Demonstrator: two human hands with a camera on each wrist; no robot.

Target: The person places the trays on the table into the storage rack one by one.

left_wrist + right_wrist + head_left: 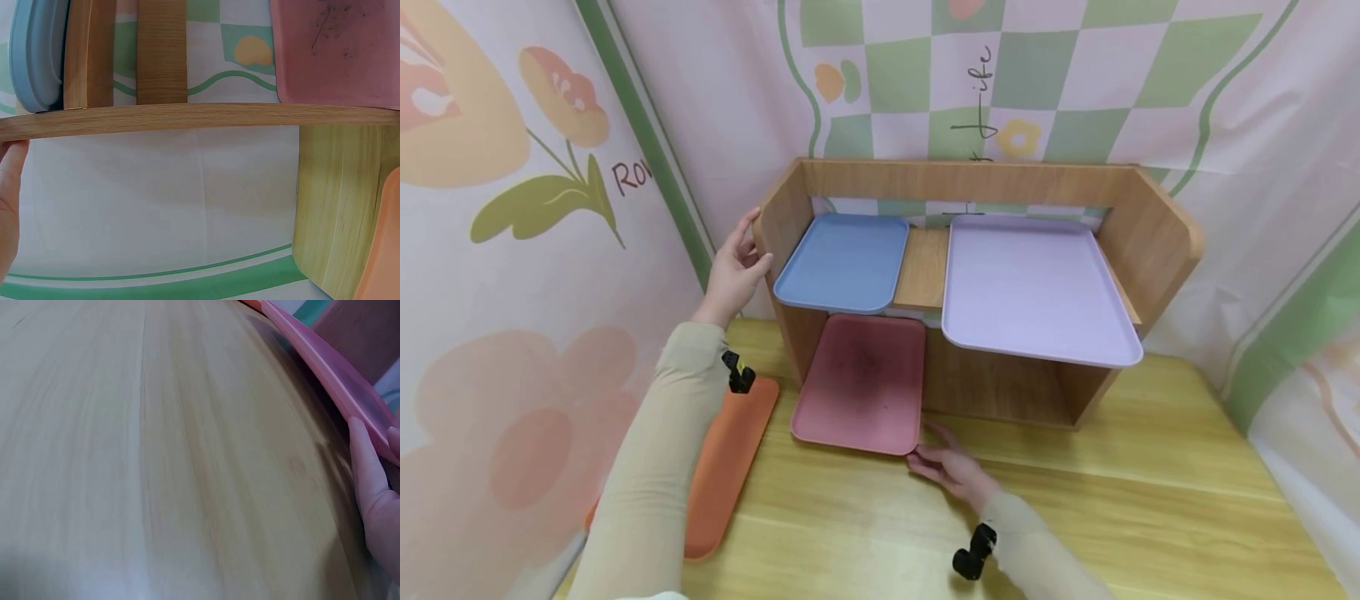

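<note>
Centrally, the right hand [951,467] grasps the near right corner of the pink tray [865,387], with digits above and below the rim in the right wrist view. The left hand [733,271] touches the left side panel [786,217] of the wooden shelf [955,183]; whether it grips firmly cannot be told. The pink tray lies in the left part of the lower level, its near end projecting over the desk [1187,500]. For good execution, the left hand should brace the panel while the right guides the corner level and square, since one-cornered force would probably skew the tray. Above rest the blue tray [846,262] and, to its right, the overhanging lavender tray [1037,287], both best left unjarred. Outermost left, the orange tray [733,467] lies beneath the left forearm.
</note>
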